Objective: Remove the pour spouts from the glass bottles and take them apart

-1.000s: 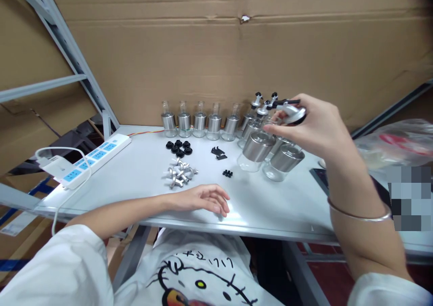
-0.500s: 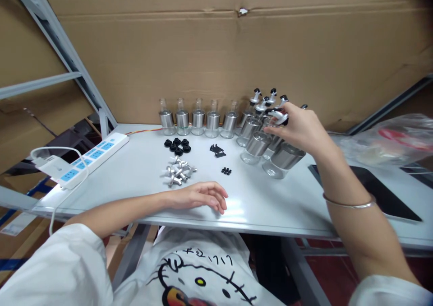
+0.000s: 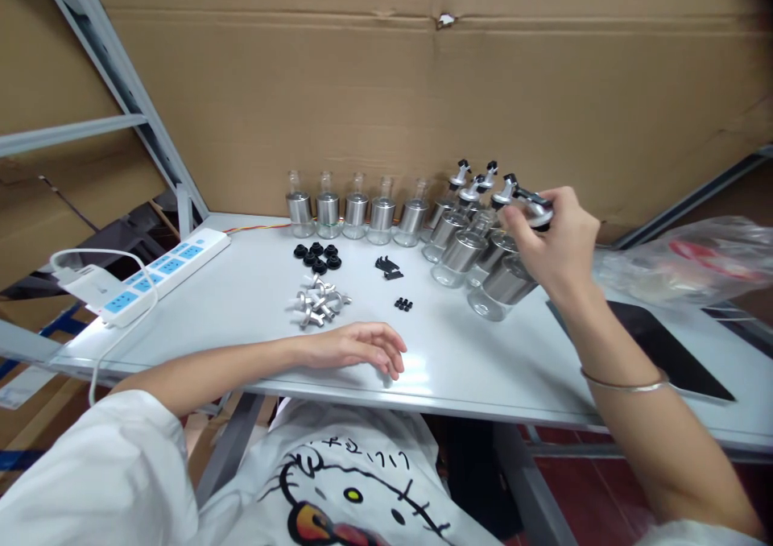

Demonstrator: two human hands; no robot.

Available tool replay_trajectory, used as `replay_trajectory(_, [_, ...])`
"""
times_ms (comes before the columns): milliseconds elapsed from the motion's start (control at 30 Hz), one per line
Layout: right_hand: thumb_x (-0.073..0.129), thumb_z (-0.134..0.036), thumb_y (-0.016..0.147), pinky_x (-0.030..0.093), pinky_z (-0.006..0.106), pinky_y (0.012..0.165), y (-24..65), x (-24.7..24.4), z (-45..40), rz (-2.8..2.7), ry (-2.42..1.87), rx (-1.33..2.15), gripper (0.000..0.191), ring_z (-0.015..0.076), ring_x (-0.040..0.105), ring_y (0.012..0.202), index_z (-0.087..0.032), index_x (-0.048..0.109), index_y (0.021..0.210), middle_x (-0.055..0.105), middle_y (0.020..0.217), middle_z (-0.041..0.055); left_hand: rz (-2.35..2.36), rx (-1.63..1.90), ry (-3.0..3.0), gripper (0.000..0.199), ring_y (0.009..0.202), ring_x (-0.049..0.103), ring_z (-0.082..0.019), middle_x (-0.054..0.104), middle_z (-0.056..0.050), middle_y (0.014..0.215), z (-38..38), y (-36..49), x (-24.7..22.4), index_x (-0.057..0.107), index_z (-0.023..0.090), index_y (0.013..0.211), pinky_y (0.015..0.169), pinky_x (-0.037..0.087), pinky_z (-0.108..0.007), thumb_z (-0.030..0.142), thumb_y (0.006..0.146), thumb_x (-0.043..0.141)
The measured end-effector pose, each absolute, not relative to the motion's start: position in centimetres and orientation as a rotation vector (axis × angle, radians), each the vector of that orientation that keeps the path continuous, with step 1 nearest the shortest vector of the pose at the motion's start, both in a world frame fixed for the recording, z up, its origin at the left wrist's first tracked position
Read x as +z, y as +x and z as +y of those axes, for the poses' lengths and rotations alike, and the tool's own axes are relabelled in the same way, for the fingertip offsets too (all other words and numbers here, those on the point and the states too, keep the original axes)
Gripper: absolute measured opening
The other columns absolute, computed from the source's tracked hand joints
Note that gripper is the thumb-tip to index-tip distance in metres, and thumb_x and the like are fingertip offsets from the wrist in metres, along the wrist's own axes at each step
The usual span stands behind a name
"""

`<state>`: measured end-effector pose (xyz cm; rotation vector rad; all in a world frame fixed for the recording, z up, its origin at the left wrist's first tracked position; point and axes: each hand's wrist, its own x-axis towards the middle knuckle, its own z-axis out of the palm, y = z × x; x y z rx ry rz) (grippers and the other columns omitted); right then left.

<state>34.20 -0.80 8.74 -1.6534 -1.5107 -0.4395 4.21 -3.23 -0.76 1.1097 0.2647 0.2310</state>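
Observation:
My right hand (image 3: 559,236) is closed on a silver pourer spout (image 3: 536,208) with a black lever, above the front right bottle (image 3: 504,284). My fingers hide whether the spout sits in that bottle's neck. Just left stands another glass bottle (image 3: 460,258) with a steel sleeve, its neck bare. Behind these, several bottles carry silver spouts (image 3: 471,192) with black tips. My left hand (image 3: 356,347) rests on the table near its front edge, fingers loosely bent and apart, holding nothing. Beyond it lie silver spout parts (image 3: 320,303) and small black caps (image 3: 403,304).
Several sleeved bottles without spouts (image 3: 356,209) stand in a row along the cardboard wall (image 3: 338,87). Black stoppers (image 3: 317,258) and black levers (image 3: 388,267) lie mid-table. A power strip (image 3: 163,276) is on the left; a black tablet-like slab (image 3: 649,345) and plastic bag (image 3: 688,262) are right.
My right hand has shifted right, from over the front middle bottle to over the front right one. The middle bottle's bare neck now shows. My left hand stays put.

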Motion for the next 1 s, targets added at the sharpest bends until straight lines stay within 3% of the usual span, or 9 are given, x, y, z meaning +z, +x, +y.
replay_trajectory(400, [0.045,-0.044,0.08,0.045,0.036,0.07,33.5,6.0,0.5,-1.63,-1.452,-0.593,0.02,0.023,0.059,0.069,-0.024,0.043,0.082,0.061,0.075,0.0089,0.249,0.219,1.145,0.031,0.087,0.062,-0.016,0.066,-0.007,0.094,-3.2,4.2,-0.6,0.06,0.015,0.103,0.084,0.044,-0.033,0.028,0.077,0.072])
replay_trajectory(633, [0.032,-0.048,0.083,0.045,0.048,0.081,30.1,5.2,-2.0,-1.519,-1.015,-0.569,0.027,0.0267,0.056,0.082,-0.024,0.045,0.078,0.055,0.082,0.0103,0.269,0.233,1.135,0.038,0.088,0.063,-0.016,0.065,-0.006,0.095,-3.3,4.2,-0.8,0.053,0.018,0.11,0.086,0.044,-0.035,0.025,0.078,0.072])
replay_trajectory(700, [0.045,-0.039,0.082,0.046,0.046,0.076,27.2,4.4,-3.7,-1.633,-0.914,-0.417,0.018,0.0256,0.055,0.082,-0.023,0.054,0.082,0.053,0.085,0.0094,0.289,0.25,1.127,0.047,0.089,0.064,-0.017,0.063,-0.006,0.098,-3.3,4.2,-0.9,0.047,0.02,0.117,0.087,0.043,-0.036,0.023,0.077,0.072])
replay_trajectory(767, [0.053,-0.028,0.082,0.047,0.037,0.065,24.3,3.4,-5.4,-1.814,-0.816,-0.121,0.009,0.0201,0.053,0.072,-0.023,0.061,0.083,0.051,0.08,0.0062,0.297,0.289,1.115,0.05,0.086,0.065,-0.017,0.062,-0.004,0.096,-3.3,4.3,-0.9,0.046,0.021,0.117,0.085,0.044,-0.036,0.025,0.076,0.074])
replay_trajectory(867, [0.054,-0.024,0.084,0.044,0.027,0.05,21.5,2.2,-6.8,-1.98,-0.695,0.338,0.011,0.0126,0.049,0.057,-0.02,0.063,0.08,0.052,0.072,0.0024,0.315,0.331,1.172,0.038,0.08,0.063,-0.015,0.062,-0.001,0.084,-3.5,4.3,-0.7,0.055,0.016,0.098,0.083,0.046,-0.034,0.031,0.072,0.078])
replay_trajectory(1000, [0.052,-0.027,0.089,0.043,0.024,0.051,21.2,1.7,-6.2,-1.986,-0.781,0.431,0.024,0.0105,0.05,0.055,-0.017,0.061,0.07,0.055,0.066,0.0012,0.344,0.36,1.171,0.04,0.075,0.062,-0.015,0.062,-0.001,0.077,-3.6,4.5,-0.5,0.059,0.012,0.084,0.078,0.047,-0.033,0.041,0.067,0.081])
